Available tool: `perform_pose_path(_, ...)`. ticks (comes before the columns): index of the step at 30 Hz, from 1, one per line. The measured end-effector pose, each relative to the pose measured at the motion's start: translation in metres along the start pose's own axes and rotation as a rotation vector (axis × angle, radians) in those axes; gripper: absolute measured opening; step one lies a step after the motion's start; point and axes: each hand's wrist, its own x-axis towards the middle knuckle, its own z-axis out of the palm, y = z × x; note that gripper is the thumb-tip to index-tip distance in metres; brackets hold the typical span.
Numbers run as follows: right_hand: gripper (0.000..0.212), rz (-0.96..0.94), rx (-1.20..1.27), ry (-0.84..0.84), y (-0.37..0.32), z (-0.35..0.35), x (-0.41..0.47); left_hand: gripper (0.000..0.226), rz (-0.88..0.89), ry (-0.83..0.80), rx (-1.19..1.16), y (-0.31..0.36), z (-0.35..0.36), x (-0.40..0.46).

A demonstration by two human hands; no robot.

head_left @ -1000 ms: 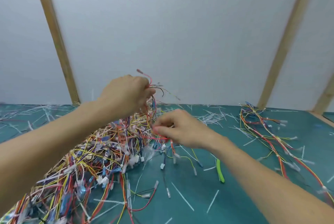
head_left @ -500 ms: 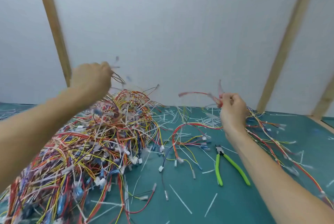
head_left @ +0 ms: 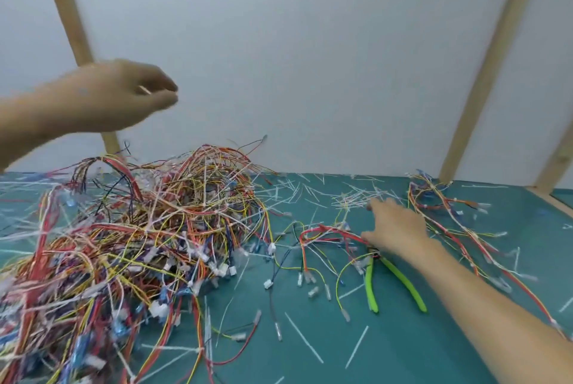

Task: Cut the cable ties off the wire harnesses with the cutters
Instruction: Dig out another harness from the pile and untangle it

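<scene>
The right hand [head_left: 400, 227], which half a second ago was raised and pinching a red wire, now lies low over the teal counter [head_left: 434, 349] with its grip apart, fingers spread flat on a small red-and-yellow wire harness [head_left: 325, 236] just beside the green-handled cutters [head_left: 389, 279]. The left hand [head_left: 124, 95], blurred, hangs high above the big tangled heap of multicoloured wire harnesses [head_left: 148, 247], its grip loose and holding nothing; earlier it gripped wires from that heap. One harness seems pulled free and laid down; picking up the cutters looks next. White cut cable-tie pieces [head_left: 350, 197] litter the counter behind.
</scene>
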Motion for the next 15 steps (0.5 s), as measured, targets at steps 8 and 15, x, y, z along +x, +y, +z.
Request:
perform_pose_path(8, 0.052, -0.47, 0.326, -0.201, -0.068, -0.019, -0.025, 0.066, 0.537, -0.556, 0.537, 0.08, 0.168, -0.078)
perform_pose_path(15, 0.028, -0.355, 0.156, 0.051, -0.06, 0.013, -0.012, 0.066, 0.448, -0.533, 0.43, 0.069, 0.245, -0.057)
